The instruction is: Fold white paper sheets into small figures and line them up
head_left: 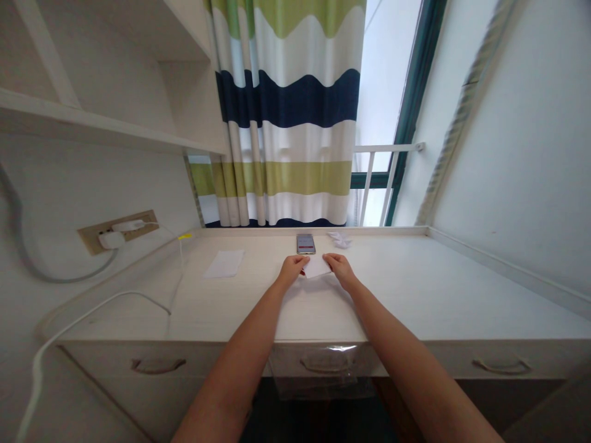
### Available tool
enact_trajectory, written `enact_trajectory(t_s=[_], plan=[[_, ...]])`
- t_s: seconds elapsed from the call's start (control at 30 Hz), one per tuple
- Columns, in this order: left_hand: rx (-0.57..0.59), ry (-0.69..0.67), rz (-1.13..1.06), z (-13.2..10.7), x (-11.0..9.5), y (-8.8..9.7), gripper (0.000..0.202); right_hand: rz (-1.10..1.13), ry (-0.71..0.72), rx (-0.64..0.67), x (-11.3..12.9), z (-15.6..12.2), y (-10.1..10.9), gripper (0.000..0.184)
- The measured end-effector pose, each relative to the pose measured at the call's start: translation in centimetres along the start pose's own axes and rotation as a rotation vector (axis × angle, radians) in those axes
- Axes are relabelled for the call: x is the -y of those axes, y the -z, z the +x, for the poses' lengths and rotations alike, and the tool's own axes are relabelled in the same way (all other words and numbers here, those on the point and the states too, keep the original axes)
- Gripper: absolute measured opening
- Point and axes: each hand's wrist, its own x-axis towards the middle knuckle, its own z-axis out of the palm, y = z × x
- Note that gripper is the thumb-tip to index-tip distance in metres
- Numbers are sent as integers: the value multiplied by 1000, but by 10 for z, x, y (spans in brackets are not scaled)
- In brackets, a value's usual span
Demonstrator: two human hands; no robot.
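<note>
A small piece of white paper (316, 267) is held between my two hands, just above the white desk. My left hand (292, 269) pinches its left edge, and my right hand (340, 268) grips the right edge, fingers closed on it. Right behind the paper lies a phone (305, 243) with its screen lit. A crumpled or folded bit of white paper (340, 239) rests near the back edge, beyond my right hand. To the left, flat white sheets (225, 263) lie on the desk, apart from my left hand.
The white desk (438, 289) has a raised back rim and drawers with handles (157, 367) in front. A white cable (115, 297) crosses its left end, below a wall socket (117, 231) with plugs. Shelves overhang at upper left; a striped curtain (286, 123) hangs behind.
</note>
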Motion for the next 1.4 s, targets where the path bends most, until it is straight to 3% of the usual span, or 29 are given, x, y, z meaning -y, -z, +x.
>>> enact_trajectory(t_s=[0.17, 0.43, 0.93, 1.1, 1.23, 1.4], plan=[[139, 14, 38, -2, 1, -3, 27, -93, 53, 26, 0, -1, 0, 30], [-47, -24, 31, 3, 1, 2, 23, 31, -33, 80, 0, 0, -1, 26], [-3, 56, -45, 4, 4, 1, 25, 21, -6, -143, -2, 3, 3, 27], [-15, 53, -18, 3, 2, 2, 22, 163, -48, -66, 4, 0, 1, 31], [46, 84, 29, 1, 2, 1, 16, 188, -34, 20, 4, -1, 1, 35], [113, 87, 60, 0, 2, 0, 15, 183, -27, 16, 3, -1, 1, 32]])
